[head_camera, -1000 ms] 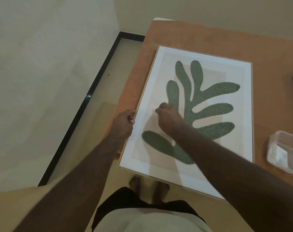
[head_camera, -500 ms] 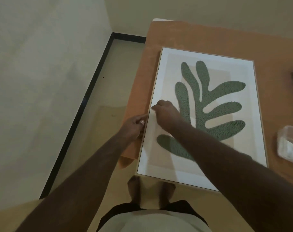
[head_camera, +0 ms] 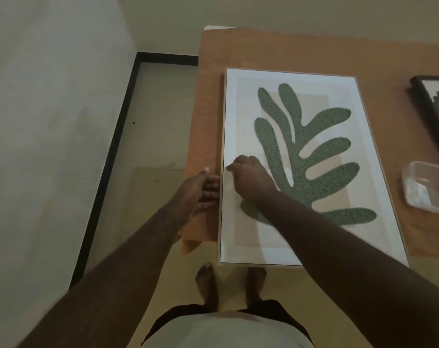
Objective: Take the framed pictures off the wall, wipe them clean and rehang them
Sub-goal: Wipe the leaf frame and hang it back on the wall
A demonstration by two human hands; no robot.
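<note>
bare feet stand at the surface's near edge. the left hand lies flat, its grip released, beside the framed picture's left edge. the right hand rests curled on the glass; what its grip clasps cannot be told. farther right sit a clear container and a dark-framed picture. no writing is readable.
</note>
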